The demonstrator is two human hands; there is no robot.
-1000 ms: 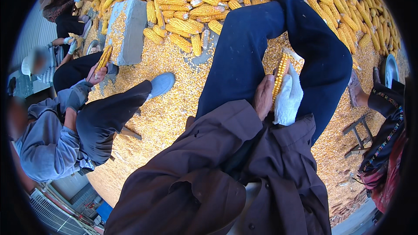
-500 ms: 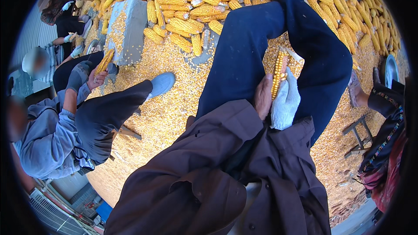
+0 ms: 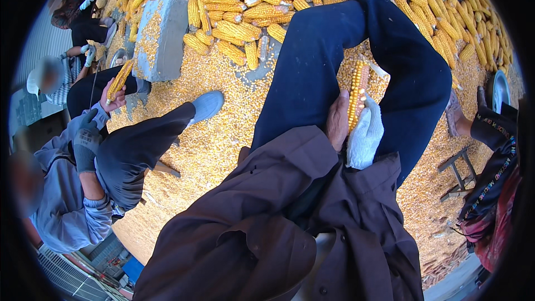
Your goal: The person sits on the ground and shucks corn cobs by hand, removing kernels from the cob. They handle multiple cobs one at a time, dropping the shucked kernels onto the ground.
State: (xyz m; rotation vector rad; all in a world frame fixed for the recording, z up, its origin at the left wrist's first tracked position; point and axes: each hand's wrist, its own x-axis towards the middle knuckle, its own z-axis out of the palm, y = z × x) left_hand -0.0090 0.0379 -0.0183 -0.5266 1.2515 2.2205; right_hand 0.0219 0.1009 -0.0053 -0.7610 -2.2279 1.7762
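- A bare left hand [image 3: 336, 121] and a right hand in a white knitted glove [image 3: 365, 137] have their grip clamped around the lower part of a tapered yellow corn cob [image 3: 356, 89]; the cob tilts upward between the wearer's navy cloth trouser legs [image 3: 312, 56].
- The cob could twist or slip, if the soft glove slides on the smooth kernels; loose kernels could scatter wide, if pressure comes suddenly; the bare thumb could chafe against the rough core.
- Glossy, beadlike rows line the cob's left side; a coarse, pinkish bare strip marks its right.
- Beyond, a heap of ridged yellow cobs [image 3: 239, 30] borders a hard-edged grey block [image 3: 170, 39]; pebbly loose kernels [image 3: 206, 134] carpet the ground.
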